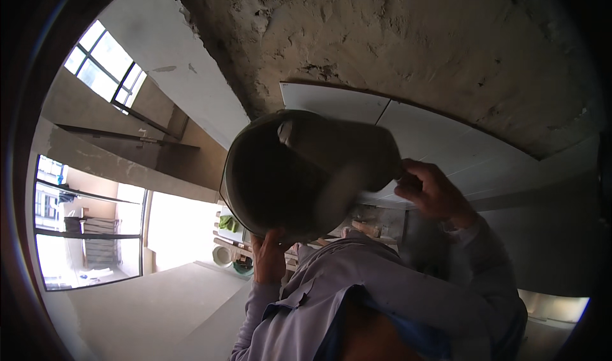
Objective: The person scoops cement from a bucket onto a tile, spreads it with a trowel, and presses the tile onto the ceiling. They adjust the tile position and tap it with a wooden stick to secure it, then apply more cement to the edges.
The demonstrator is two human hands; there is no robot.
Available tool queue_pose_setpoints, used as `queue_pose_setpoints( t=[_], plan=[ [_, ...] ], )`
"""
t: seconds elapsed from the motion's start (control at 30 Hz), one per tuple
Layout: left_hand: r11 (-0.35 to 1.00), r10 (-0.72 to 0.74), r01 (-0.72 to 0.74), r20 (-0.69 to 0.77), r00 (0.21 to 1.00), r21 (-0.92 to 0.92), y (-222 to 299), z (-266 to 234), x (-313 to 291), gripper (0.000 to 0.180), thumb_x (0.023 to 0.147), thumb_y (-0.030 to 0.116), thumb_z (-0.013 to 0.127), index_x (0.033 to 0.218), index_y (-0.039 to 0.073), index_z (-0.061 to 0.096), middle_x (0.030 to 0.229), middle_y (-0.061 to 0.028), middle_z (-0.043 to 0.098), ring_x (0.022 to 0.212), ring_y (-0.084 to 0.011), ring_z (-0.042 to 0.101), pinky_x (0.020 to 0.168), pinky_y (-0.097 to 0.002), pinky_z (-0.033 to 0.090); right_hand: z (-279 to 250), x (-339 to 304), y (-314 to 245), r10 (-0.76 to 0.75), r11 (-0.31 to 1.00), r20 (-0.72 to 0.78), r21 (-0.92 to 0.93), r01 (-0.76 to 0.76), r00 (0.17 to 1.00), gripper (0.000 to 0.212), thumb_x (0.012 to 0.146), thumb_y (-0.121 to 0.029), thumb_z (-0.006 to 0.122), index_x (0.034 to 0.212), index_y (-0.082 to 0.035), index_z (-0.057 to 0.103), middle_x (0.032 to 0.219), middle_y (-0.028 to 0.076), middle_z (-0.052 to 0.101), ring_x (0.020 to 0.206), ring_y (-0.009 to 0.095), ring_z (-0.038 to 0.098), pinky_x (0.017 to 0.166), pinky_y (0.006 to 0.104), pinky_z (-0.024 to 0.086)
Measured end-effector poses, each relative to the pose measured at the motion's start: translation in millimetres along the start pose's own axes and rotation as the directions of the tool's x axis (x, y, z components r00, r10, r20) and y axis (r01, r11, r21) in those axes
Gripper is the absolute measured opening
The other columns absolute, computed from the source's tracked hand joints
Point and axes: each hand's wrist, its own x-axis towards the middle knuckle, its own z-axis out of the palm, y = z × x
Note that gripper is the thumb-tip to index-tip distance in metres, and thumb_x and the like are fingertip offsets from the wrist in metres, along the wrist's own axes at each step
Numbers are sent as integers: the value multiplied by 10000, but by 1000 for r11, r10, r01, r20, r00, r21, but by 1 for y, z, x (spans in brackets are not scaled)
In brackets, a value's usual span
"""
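Observation:
A dark round bucket (268,189) is tipped so that its mouth faces me, in front of the tiled wall. My left hand (270,254) grips it at its lower rim, fingers closed. Across its mouth, toward the right, lies a dark, broad piece with rounded corners (366,150); shade and blur hide its kind. At that piece's right edge, my right hand (437,192) is closed on it with thumb and fingers. Something pale shows inside near the top, too blurred to name. The bottom of the bucket is in deep shadow.
Pale tiles (446,138) cover the lower wall; rough bare plaster (395,42) lies above. Far below, by my feet, are a green cloth (228,223), a pale bucket (222,255) and a green bucket (243,266) beside wooden boards. Windows (105,64) stand at left.

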Motion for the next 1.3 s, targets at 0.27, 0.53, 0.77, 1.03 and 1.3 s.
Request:
queue_pose_setpoints(
  t=[0.27, 0.53, 0.77, 1.03, 1.3],
  plan=[
    [980, -81, 66, 70, 994, 185, -37, -35, 16, 502, 894, 163, 605, 1326, 42, 379, 1245, -140, 507, 1057, -282, 622, 838, -407, 600, -61, 23, -63, 14, 991, -13, -130, -16, 1000, 238, 955, -208, 602, 978, 19, 535, 688, 19, 492, 649, 95, 447, 599, 284, 408],
    [967, -252, 247, 96, 963, 61, -31, -27, 20, 526, 851, 108, 590, 1329, 32, 384, 1184, -149, 539, 1051, -294, 618, 848, -411, 602, -89, 39, -93, 70, 915, -20, -398, -73, 997, 322, 1011, -295, 534, 1133, -1, 582, 776, 86, 605, 551, 156, 567, 567, 324, 482],
    [962, -271, 265, 146, 951, 59, -21, -22, 20, 420, 828, 96, 599, 1218, -16, 494, 1182, -171, 551, 1047, -311, 605, 858, -407, 571, -103, 31, -113, -318, 561, -30, -812, 162, 948, 342, 976, -278, 597, 1211, -29, 597, 961, 160, 685, 807, 246, 665, 719, 354, 533],
    [976, -140, 105, 180, 974, 191, -51, -38, 30, 230, 800, 73, 639, 1025, 119, 647, 1182, -230, 494, 1060, -397, 520, 906, -460, 452, -98, 26, -138, -252, 531, -66, -843, 81, 965, 302, 985, -222, 560, 1142, 29, 621, 1010, 200, 682, 938, 360, 643, 843, 394, 508],
    [797, 121, -322, 388, 914, 511, -69, -57, 32, 244, 811, 78, 629, 1050, 129, 636, 1194, -223, 500, 1086, -405, 523, 914, -454, 455, -94, 24, -143, -210, 481, -91, -877, 22, 973, 358, 990, -237, 547, 1195, 51, 602, 1085, 223, 675, 986, 378, 640, 897, 391, 498]
  ],
)
